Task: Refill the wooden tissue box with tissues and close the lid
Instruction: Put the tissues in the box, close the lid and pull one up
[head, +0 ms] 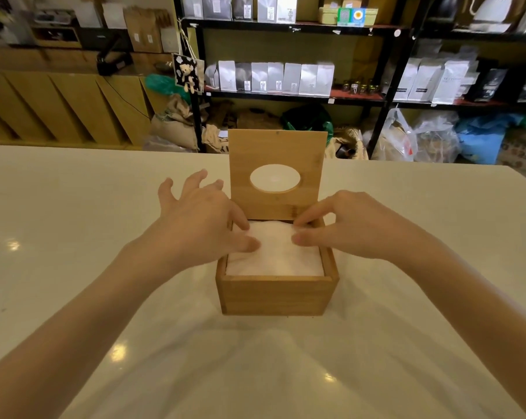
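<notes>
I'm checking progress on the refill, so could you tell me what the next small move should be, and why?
Probably pinch the top tissue at its middle and lift it a little, so it can pass through the lid's oval hole. The tissues already fill the wooden box, both the left hand and right hand have fingertips resting on the stack, and the lid stands upright, not yet closed.

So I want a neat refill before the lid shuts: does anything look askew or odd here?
Slightly. The tissues sit in the box but hump up toward the back, under both hands, above the rim there. The lid stands open and upright. Nothing spilled or damaged on the table.
</notes>
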A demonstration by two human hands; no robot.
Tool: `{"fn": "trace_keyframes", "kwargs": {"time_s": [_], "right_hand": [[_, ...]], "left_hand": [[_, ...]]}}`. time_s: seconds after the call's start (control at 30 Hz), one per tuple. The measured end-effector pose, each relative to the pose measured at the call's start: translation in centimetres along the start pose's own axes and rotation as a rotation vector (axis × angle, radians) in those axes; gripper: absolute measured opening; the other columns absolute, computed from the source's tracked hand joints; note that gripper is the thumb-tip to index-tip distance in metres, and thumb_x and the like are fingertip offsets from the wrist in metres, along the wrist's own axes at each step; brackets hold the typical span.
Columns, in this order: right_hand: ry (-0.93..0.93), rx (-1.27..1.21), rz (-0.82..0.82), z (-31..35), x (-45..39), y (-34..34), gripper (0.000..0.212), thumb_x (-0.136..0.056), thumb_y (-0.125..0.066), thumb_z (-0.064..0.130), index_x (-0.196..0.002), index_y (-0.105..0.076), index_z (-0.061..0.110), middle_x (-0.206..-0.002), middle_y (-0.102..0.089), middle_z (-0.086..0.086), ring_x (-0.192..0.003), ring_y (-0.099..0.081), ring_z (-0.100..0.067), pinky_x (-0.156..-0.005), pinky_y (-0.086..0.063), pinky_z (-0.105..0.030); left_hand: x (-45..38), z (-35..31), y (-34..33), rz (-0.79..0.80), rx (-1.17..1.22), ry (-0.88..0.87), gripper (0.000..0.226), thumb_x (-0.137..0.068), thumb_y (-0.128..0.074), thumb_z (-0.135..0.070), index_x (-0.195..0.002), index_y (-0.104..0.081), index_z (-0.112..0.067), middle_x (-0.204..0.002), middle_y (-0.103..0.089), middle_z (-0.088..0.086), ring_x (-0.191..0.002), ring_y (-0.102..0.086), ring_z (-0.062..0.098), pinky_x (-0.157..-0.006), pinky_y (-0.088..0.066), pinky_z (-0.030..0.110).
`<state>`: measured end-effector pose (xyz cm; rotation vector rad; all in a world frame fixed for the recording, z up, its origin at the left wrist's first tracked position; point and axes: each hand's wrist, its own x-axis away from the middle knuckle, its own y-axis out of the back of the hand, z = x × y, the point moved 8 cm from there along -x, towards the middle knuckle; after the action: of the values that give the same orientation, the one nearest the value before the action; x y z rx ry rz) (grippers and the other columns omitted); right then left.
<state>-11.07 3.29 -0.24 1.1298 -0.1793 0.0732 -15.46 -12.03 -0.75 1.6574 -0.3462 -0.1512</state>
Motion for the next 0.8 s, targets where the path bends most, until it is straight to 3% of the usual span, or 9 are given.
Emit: {"fn": "trace_keyframes", "kwargs": {"time_s": [0.1, 0.2, 0.33, 0.43, 0.63, 0.8], "right_hand": [[0.008, -0.128, -0.065, 0.0, -0.8, -0.5, 0.023, -0.073, -0.067, 0.047, -0.092, -0.072, 0.034, -0.094, -0.056, 0.018, -0.109, -0.046, -0.013, -0.107, -0.029, -0.053], [-0.006, -0.124, -0.114, 0.0, -1.2, -1.4, 0.025, -0.067, -0.07, 0.052, -0.086, -0.072, 0.037, -0.111, -0.064, 0.009, -0.124, -0.041, -0.025, -0.106, -0.028, -0.057], [-0.059, -0.001, -0.121, -0.4, -1.3, -2.0, 0.038, -0.064, -0.072, 0.054, -0.098, -0.068, 0.039, -0.147, -0.038, 0.002, -0.142, -0.009, -0.031, -0.111, -0.009, -0.063], [-0.06, 0.088, -0.11, -0.2, -1.3, -2.4, 0.044, -0.063, -0.07, 0.059, -0.104, -0.065, 0.042, -0.153, -0.026, 0.0, -0.144, 0.0, -0.03, -0.112, -0.001, -0.063], [-0.055, 0.205, -0.105, -0.1, -1.2, -2.5, 0.048, -0.067, -0.063, 0.064, -0.111, -0.061, 0.043, -0.153, -0.024, -0.002, -0.144, 0.004, -0.032, -0.11, 0.005, -0.064], [-0.032, 0.07, -0.094, -0.6, -0.8, -2.3, 0.045, -0.07, -0.063, 0.059, -0.112, -0.06, 0.044, -0.154, -0.024, -0.001, -0.144, -0.003, -0.029, -0.114, -0.003, -0.058]], "left_hand": [[-0.7, 0.0, 0.0, -0.046, 0.053, 0.019, 0.032, -0.069, -0.063, -0.06, -0.094, -0.069, -0.041, -0.156, -0.02, 0.002, -0.144, 0.002, 0.023, -0.111, 0.005, 0.057], [-1.1, -0.1, -1.0, -0.032, 0.059, 0.026, 0.036, -0.065, -0.065, -0.062, -0.095, -0.069, -0.042, -0.156, -0.021, 0.001, -0.144, 0.002, 0.024, -0.11, 0.005, 0.059], [-1.0, 0.0, -1.6, -0.056, 0.072, 0.025, 0.04, -0.062, -0.069, -0.06, -0.098, -0.068, -0.043, -0.156, -0.021, -0.002, -0.144, 0.004, 0.023, -0.11, 0.004, 0.059], [-1.1, -0.2, -1.6, -0.045, 0.043, 0.029, 0.04, -0.062, -0.07, -0.059, -0.098, -0.068, -0.042, -0.155, -0.021, -0.003, -0.144, 0.005, 0.023, -0.11, 0.005, 0.06], [-1.1, -0.5, -1.8, -0.029, -0.064, 0.015, 0.042, -0.065, -0.064, -0.064, -0.102, -0.065, -0.044, -0.154, -0.023, -0.002, -0.144, 0.006, 0.024, -0.109, 0.006, 0.062], [-0.6, 0.0, -1.6, -0.072, 0.089, -0.013, 0.038, -0.069, -0.063, -0.06, -0.104, -0.064, -0.044, -0.149, -0.032, -0.004, -0.143, -0.006, 0.02, -0.111, 0.002, 0.057]]}}
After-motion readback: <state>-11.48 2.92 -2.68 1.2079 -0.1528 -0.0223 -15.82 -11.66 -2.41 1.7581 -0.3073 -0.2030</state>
